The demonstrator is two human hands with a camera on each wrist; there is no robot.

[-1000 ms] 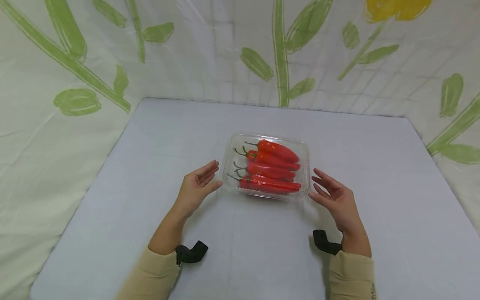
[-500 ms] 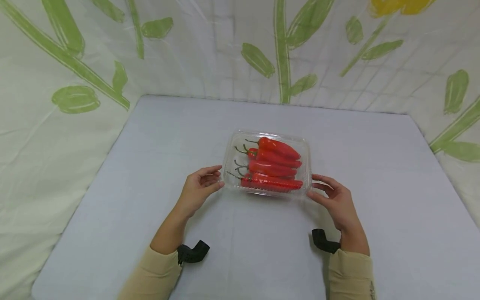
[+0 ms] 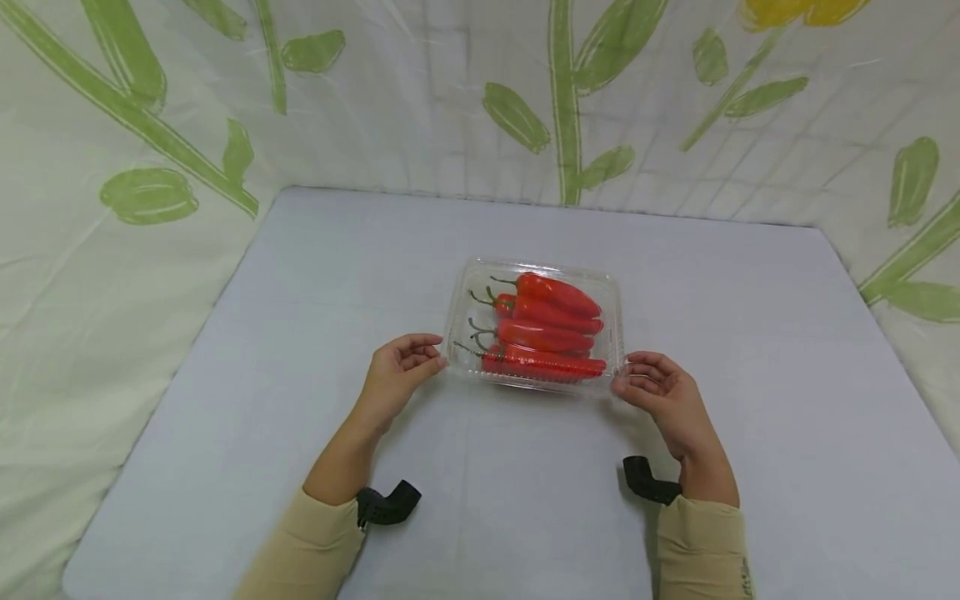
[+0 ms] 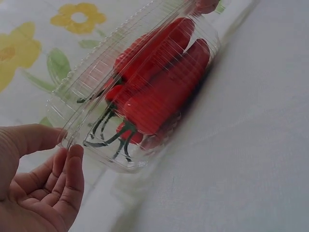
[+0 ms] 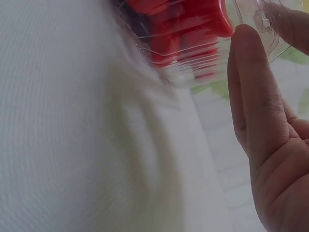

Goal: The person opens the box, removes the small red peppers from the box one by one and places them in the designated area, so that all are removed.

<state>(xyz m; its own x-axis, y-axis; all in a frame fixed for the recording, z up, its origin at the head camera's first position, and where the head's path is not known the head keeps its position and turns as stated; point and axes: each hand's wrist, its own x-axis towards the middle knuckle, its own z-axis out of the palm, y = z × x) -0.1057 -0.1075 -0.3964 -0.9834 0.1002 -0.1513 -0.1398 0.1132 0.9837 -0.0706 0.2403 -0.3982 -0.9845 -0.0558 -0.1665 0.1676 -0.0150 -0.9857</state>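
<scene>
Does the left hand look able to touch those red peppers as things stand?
Probably not: the clear plastic box looks closed around the red peppers, and the left hand pinches only its rim.

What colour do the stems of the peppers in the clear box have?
The stems are dark green; the left wrist view shows this best.

Cannot count the red peppers (image 3: pixel 543 336), partly hidden behind one another in the clear container (image 3: pixel 457 321), nor read the tiny lettering (image 3: pixel 746 577) on the right sleeve (image 3: pixel 701 542), cut off like the worktop (image 3: pixel 525 500) by the head view's bottom edge. In the left wrist view, see the left grip (image 4: pixel 48 198) cropped by the left and bottom edges, the clear container by the top. In the right wrist view, see the worktop blurred and the right grip (image 5: pixel 273 130) cut off at right and bottom.
</scene>
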